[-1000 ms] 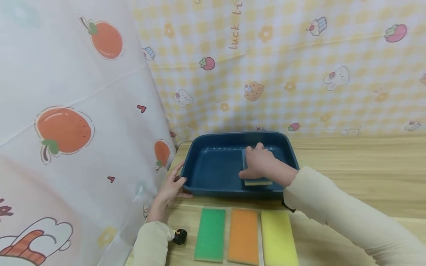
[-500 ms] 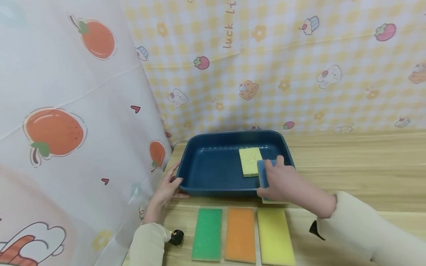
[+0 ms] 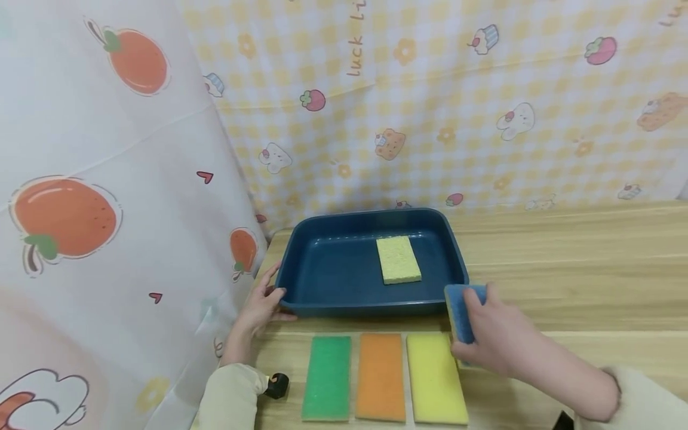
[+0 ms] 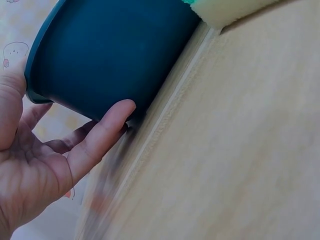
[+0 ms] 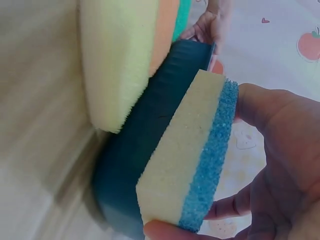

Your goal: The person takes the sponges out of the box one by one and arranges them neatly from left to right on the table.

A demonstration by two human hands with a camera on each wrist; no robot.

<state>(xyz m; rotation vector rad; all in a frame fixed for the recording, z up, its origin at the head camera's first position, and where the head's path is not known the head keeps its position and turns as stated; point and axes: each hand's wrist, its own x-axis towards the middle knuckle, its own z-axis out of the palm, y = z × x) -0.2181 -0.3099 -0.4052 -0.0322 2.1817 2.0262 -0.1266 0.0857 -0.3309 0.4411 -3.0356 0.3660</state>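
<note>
In the head view my right hand (image 3: 500, 331) holds a blue-and-cream sponge (image 3: 462, 310) just off the front right corner of a dark blue tray (image 3: 371, 309). The right wrist view shows thumb and fingers gripping that sponge (image 5: 185, 155) by its edges, blue layer toward the palm. A pale yellow sponge (image 3: 399, 260) lies flat inside the tray. At the tray's front left corner rests my left hand (image 3: 261, 310); its fingers (image 4: 107, 130) lie fairly straight against the outer wall (image 4: 110, 55) in the left wrist view.
Green (image 3: 326, 377), orange (image 3: 380, 377) and yellow (image 3: 436, 377) sponges lie side by side in front of the tray on the wooden table (image 3: 564, 269). A patterned curtain (image 3: 430, 119) hangs behind, and another (image 3: 134, 209) hangs at the left.
My right hand has lifted the blue sponge out of the tray and carried it right and toward me, uncovering the pale yellow sponge. My left hand stays at the tray's corner.
</note>
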